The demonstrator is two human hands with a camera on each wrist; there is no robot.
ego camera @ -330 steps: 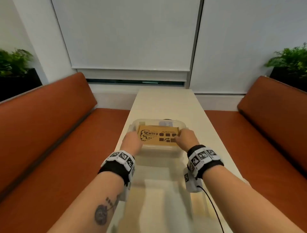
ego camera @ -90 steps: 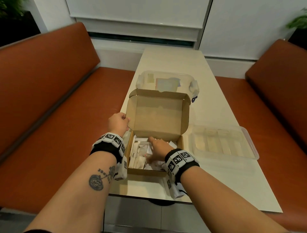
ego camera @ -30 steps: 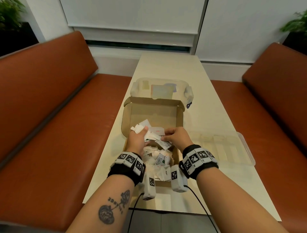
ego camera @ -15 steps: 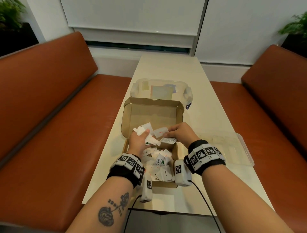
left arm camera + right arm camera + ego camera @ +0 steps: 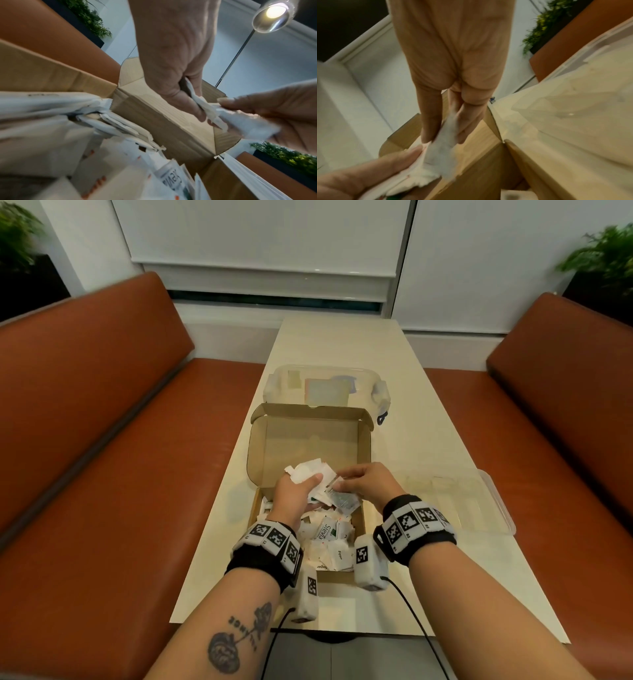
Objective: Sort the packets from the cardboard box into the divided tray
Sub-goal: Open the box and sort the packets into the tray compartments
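Observation:
The open cardboard box (image 5: 308,440) stands mid-table, its lid up, its base full of loose white packets (image 5: 329,546). Above it my left hand (image 5: 305,484) grips a bundle of several white packets (image 5: 308,472). My right hand (image 5: 342,481) meets the bundle and pinches one greyish packet (image 5: 344,501) between thumb and fingers. The left wrist view shows the bundle (image 5: 204,108) in my left hand's fingers (image 5: 180,94). In the right wrist view the pinched packet (image 5: 443,140) hangs from my fingertips (image 5: 429,129). The clear divided tray (image 5: 493,508) lies right of the box.
A clear lidded plastic container (image 5: 325,386) sits just behind the box. Orange bench seats (image 5: 102,474) run along both sides of the narrow table (image 5: 411,440). Wrist-camera cables hang over the table's near edge (image 5: 342,631).
Three seconds ago my left hand held the box's side and my right dug among the packets. Now my left holds a raised bundle, and my right has shifted slightly left onto it.

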